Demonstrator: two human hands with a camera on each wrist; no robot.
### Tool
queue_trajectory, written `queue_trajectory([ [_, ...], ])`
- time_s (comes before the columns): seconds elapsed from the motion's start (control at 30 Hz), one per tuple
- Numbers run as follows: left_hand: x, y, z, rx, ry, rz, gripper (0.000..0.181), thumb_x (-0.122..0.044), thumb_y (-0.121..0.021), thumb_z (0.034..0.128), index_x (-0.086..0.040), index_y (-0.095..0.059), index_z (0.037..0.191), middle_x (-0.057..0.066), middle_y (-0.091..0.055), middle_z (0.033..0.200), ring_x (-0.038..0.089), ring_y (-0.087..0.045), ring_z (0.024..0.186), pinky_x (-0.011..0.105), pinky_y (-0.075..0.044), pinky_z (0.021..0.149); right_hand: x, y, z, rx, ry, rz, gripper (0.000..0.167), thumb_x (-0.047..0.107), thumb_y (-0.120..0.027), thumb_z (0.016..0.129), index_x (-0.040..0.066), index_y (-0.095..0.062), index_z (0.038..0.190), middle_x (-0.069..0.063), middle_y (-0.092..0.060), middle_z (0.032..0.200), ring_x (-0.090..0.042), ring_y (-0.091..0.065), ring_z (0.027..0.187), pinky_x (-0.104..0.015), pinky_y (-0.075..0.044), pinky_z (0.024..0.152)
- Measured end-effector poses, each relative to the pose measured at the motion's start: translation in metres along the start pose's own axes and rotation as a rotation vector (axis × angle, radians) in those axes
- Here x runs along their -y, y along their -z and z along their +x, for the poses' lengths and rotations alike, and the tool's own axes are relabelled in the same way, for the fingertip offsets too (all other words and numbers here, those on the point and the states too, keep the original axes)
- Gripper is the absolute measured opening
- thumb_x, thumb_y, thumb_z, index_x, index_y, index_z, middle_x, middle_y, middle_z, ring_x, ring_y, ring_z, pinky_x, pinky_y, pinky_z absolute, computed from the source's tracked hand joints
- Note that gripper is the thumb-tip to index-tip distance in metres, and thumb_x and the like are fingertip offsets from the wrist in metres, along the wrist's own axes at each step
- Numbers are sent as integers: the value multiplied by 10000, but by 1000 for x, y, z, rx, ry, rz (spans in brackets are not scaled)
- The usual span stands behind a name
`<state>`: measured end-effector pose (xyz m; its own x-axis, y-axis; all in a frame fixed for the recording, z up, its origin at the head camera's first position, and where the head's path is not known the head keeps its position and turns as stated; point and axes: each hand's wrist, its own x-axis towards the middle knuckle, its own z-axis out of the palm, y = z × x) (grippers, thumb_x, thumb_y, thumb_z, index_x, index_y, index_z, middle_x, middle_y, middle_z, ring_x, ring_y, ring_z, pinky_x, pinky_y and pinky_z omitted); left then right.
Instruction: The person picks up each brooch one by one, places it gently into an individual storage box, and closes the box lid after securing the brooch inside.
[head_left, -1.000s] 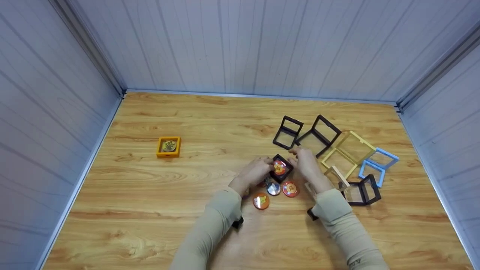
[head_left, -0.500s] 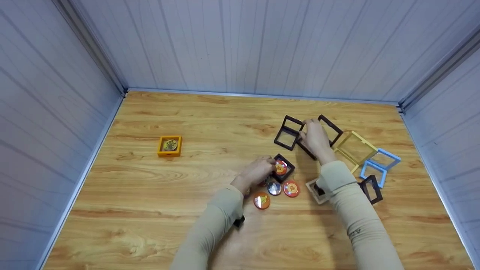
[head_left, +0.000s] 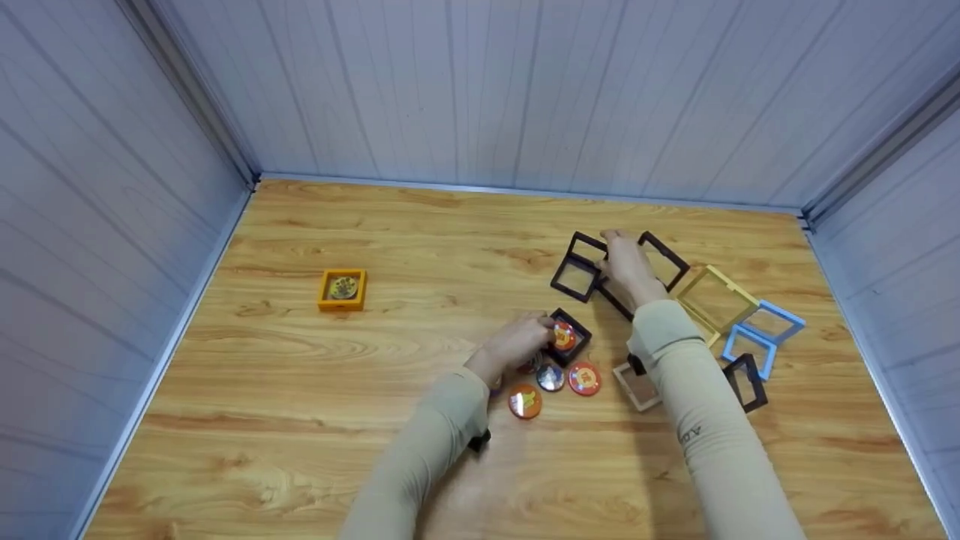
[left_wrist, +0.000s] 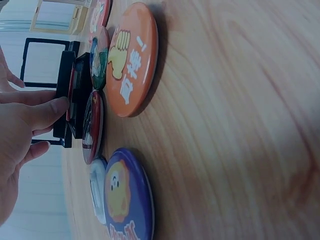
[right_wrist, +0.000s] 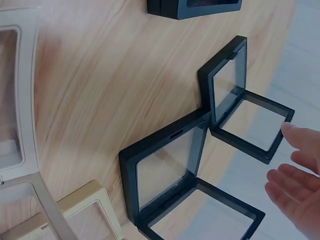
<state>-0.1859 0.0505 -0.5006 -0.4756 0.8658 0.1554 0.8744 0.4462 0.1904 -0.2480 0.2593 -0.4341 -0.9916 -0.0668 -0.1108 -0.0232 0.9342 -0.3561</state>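
Note:
My left hand (head_left: pixel 514 343) grips a black display frame (head_left: pixel 579 346) by its left side, thumb and fingers pinching it in the left wrist view. A red badge (head_left: pixel 564 337) lies inside that frame. My right hand (right_wrist: pixel 302 185) is at the raised lid of a small black frame (right_wrist: pixel 204 87); its thumb meets or overlaps the lid's corner, the other fingers apart from it. Beside that frame stands a larger opened black frame (right_wrist: pixel 130 182). Near the left hand lie an orange badge (head_left: pixel 525 402), a blue-and-white badge (head_left: pixel 550 377), another red badge (head_left: pixel 584 378) and a purple badge (left_wrist: pixel 125 197).
Opened frames spread on the right: yellow (head_left: pixel 739 289), blue (head_left: pixel 787 319), black (head_left: pixel 757 386) and beige (head_left: pixel 637 405), partly behind the right sleeve. An orange frame (head_left: pixel 342 305) holding a yellowish badge sits far left. Pale panel walls (head_left: pixel 487 97) enclose the wooden table.
My right hand has left the area beside the gripped black frame and moved up to the small opened black frame. The left hand keeps its hold in nearly the same place.

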Motion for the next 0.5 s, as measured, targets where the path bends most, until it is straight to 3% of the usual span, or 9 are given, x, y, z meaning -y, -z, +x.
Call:
queue_trajectory([
  [0.1, 1, 0, 0, -4, 8, -32, 198, -8, -587, 793, -84, -682, 948, 79, -585, 1102, 202, -522, 994, 270, -414, 850, 0, -2, 4, 27, -1, -24, 523, 46, -542, 863, -43, -316, 1327, -280, -314, 1319, -407, -423, 1097, -474, -374, 890],
  [0.37, 5, -1, 0, -24, 4, -17, 180, -14, -551, 831, -78, -697, 914, 76, -607, 1038, 181, -536, 902, 258, -444, 768, -4, -7, 10, 60, 15, -37, 481, 8, -515, 868, -55, -338, 1311, -287, -413, 1242, -401, -448, 1076, -466, -402, 860],
  [0.5, 6, -1, -2, -30, 41, -19, 183, -25, -533, 845, -80, -696, 907, 80, -606, 1035, 183, -538, 896, 257, -444, 773, -6, -7, 12, 44, 28, -44, 392, -1, -497, 875, -57, -402, 1251, -271, -508, 1119, -369, -527, 944, -441, -446, 768],
])
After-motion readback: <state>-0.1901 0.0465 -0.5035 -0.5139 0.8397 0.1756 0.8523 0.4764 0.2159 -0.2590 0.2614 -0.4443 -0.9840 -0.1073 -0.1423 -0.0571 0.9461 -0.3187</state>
